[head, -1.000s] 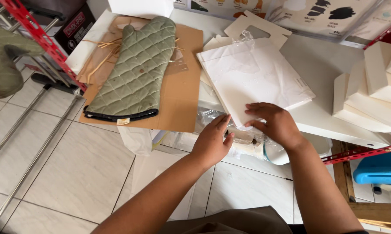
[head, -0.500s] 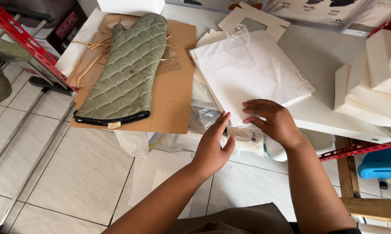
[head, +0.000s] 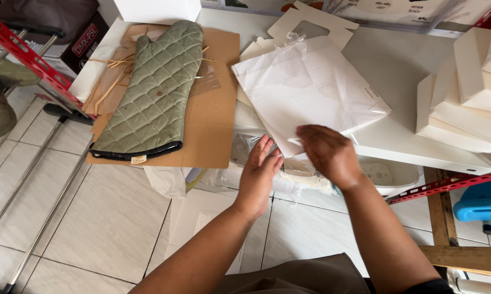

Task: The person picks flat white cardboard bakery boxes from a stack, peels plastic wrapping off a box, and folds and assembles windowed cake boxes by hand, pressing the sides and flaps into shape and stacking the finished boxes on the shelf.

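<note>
1. Both our hands sit at the near edge of the white worktop [head: 419, 144]. Our left hand [head: 259, 174] is loose and flat, fingers stretched forward, grasping nothing that we can see. Our right hand [head: 327, 152] is curled with its fingertips pressed on the near corner of the flat white packet in a clear plastic sleeve [head: 308, 90]; whether it pinches that corner or only rests on it we cannot tell.
2. Compared with half a second ago, our left hand has moved in and forward, so its fingertips now lie just beside the packet's lower edge, close to our right hand. The packet itself looks much as it did, lying flat and tilted on the worktop.
3. We judge the two hands are closing on the same corner, a two-handed hold being set up but not yet made.
4. The packet lies ahead of both hands, stretching away from us, its near corner under our right fingertips.
5. Crumpled clear plastic wrap [head: 256, 163] lies beneath our hands at the worktop edge.
6. Well to the left, a quilted olive-green oven mitt [head: 155, 90] lies on a brown cardboard sheet [head: 215, 114], untouched.
</note>
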The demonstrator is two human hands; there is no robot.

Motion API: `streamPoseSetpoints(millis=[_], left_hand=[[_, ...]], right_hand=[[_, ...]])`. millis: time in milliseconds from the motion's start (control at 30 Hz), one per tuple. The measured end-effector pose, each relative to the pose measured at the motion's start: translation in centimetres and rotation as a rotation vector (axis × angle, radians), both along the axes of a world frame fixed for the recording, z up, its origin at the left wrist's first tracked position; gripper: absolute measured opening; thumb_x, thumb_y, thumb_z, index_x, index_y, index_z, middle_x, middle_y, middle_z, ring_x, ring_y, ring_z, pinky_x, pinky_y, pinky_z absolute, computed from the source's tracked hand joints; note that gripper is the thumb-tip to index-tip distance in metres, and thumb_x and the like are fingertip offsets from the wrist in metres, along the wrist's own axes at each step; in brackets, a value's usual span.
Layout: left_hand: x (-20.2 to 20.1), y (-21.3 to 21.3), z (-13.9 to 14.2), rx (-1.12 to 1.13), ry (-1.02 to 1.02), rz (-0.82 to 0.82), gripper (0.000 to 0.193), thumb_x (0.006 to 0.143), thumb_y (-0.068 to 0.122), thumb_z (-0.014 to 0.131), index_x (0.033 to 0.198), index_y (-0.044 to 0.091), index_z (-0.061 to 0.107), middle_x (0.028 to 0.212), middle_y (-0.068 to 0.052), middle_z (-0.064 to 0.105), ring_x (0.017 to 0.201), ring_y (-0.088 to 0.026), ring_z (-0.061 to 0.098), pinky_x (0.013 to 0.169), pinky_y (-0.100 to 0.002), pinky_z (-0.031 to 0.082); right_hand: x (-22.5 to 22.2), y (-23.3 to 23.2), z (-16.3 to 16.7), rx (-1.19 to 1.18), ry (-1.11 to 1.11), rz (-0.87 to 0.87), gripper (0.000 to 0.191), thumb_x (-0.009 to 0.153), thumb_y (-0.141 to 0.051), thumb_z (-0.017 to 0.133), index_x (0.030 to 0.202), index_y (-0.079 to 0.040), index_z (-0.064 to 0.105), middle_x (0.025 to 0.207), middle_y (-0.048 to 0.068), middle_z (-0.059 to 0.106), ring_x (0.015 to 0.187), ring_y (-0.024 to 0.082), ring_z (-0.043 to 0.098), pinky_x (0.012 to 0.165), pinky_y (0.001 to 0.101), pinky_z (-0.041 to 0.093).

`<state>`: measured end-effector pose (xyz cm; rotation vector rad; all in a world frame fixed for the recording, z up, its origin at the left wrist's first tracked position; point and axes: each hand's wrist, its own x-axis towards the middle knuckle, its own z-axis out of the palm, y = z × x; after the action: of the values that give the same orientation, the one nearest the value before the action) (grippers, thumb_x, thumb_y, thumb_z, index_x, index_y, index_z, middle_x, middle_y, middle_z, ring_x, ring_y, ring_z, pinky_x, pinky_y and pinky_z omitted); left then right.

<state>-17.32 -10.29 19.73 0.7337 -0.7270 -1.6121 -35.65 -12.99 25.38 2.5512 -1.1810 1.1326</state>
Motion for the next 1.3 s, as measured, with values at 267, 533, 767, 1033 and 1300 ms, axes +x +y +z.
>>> streamPoseSetpoints(millis=[267,533,767,1033,1300], left_hand=[[0.2,-0.2,0.6,0.027,-0.073,-0.05,0.068,0.101,0.027,0.051,0.158,0.0,0.025,0.164,-0.016,0.031,0.149,-0.025,0.038,0.12,-0.039,0.036],[1.4,-1.3,1.5,0.135,-0.049,-0.03,0.059,0.102,0.039,0.056,0.134,-0.01,0.048,0.141,-0.027,0.051,0.13,-0.034,0.057,0.107,-0.04,0.051],[1.6,-3.9,2.3,-0.119,-0.93,0.088,0.03,0.097,0.025,0.066,0.09,-0.003,0.059,0.069,-0.009,0.069,0.054,-0.017,0.073,0.049,-0.032,0.055],[0.3,-1.3,5.4,-0.799,-1.534,0.458,0.073,0.083,0.018,0.072,0.145,-0.012,0.047,0.141,-0.03,0.046,0.134,-0.042,0.039,0.109,-0.057,0.034],[-4.8,-7.5,4.4,-1.037,-1.855,-0.283,0.053,0.104,0.044,0.052,0.15,0.02,0.045,0.167,-0.01,0.027,0.156,-0.037,0.016,0.124,-0.06,0.011]], right_hand=[[-0.9,-0.2,0.4,-0.137,0.151,0.013,0.024,0.085,-0.003,0.075,0.109,-0.001,0.074,0.114,0.01,0.076,0.109,0.026,0.073,0.091,0.0371,0.06],[1.0,1.0,-1.4,-0.163,0.104,0.018,0.028,0.084,-0.002,0.077,0.111,-0.004,0.075,0.116,0.008,0.076,0.113,0.023,0.072,0.092,0.034,0.061],[-1.5,0.3,-0.6,-0.033,0.123,-0.099,0.051,0.075,-0.026,0.087,0.121,-0.009,0.071,0.121,0.012,0.072,0.121,0.029,0.062,0.107,0.0451,0.048],[-6.2,1.0,-2.1,0.294,0.088,-0.673,0.078,0.079,-0.038,0.087,0.139,-0.004,0.05,0.1,0.01,0.071,0.11,0.035,0.058,0.105,0.0469,0.044],[-5.1,-0.7,-2.8,0.457,-0.301,-0.546,0.046,0.088,-0.025,0.08,0.126,-0.005,0.064,0.074,0.011,0.069,0.068,0.025,0.065,0.066,0.0381,0.052]])
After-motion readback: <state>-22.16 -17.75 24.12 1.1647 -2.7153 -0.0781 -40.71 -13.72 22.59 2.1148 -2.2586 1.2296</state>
